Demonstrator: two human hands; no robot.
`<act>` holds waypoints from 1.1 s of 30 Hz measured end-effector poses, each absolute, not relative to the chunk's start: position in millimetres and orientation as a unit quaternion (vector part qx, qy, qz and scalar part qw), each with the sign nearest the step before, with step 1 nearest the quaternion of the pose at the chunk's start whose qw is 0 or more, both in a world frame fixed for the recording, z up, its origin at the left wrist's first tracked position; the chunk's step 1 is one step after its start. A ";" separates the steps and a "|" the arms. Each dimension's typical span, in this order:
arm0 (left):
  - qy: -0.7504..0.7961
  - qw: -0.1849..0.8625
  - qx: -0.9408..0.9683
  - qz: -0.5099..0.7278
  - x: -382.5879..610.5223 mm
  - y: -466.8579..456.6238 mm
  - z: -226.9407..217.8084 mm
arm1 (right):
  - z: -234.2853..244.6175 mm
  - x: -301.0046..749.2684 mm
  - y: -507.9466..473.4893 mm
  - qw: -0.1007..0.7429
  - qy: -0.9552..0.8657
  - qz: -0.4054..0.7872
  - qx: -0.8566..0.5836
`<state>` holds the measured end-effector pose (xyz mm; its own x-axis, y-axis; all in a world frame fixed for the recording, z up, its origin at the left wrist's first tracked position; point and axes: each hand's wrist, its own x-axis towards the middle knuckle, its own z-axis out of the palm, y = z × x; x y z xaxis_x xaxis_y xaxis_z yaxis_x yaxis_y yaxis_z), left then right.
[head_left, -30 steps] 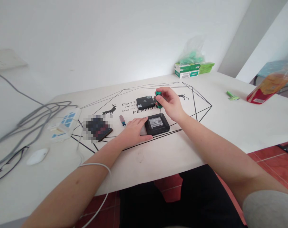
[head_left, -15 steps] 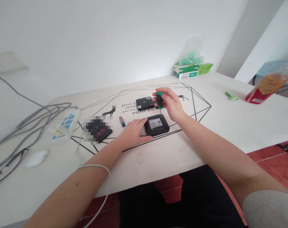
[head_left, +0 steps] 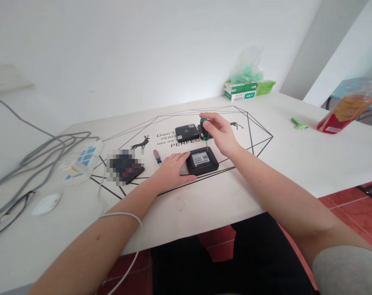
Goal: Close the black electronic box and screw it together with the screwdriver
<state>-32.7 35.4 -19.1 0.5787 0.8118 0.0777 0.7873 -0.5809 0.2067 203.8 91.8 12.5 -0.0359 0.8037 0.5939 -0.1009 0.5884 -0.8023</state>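
A small black box with a white label (head_left: 202, 160) lies on the white table (head_left: 296, 159). My left hand (head_left: 170, 171) presses flat against its left side, thumb along the near edge. My right hand (head_left: 220, 133) grips a green-and-black screwdriver (head_left: 204, 129) upright, its tip down on the far right corner of the box. A second black box (head_left: 187, 132) sits just behind, beside the screwdriver.
A small blue-tipped screwdriver (head_left: 157, 156) lies left of my left hand, next to a dark phone (head_left: 124, 167). Farther left are a power strip (head_left: 81, 162), grey cables and a white mouse (head_left: 46, 204). Green boxes (head_left: 249, 89), a green lighter (head_left: 298, 123) and an orange bottle (head_left: 345, 112) stand at the right.
My right fingers have shifted around the screwdriver handle, which stays on the same corner of the box. My left hand has not moved.
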 end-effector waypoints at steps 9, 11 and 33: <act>0.468 0.076 0.878 0.064 -30.7 32.0 -17.2 | 11.0 204.6 93.6 0.629 -0.625 0.382 -0.262; 0.468 0.076 0.878 0.063 -30.9 32.2 -17.7 | 10.4 205.0 94.8 0.642 -0.633 0.333 -0.276; 0.479 0.083 0.872 0.052 -30.8 29.7 -18.0 | 20.5 209.3 90.8 0.630 -0.615 0.384 -0.280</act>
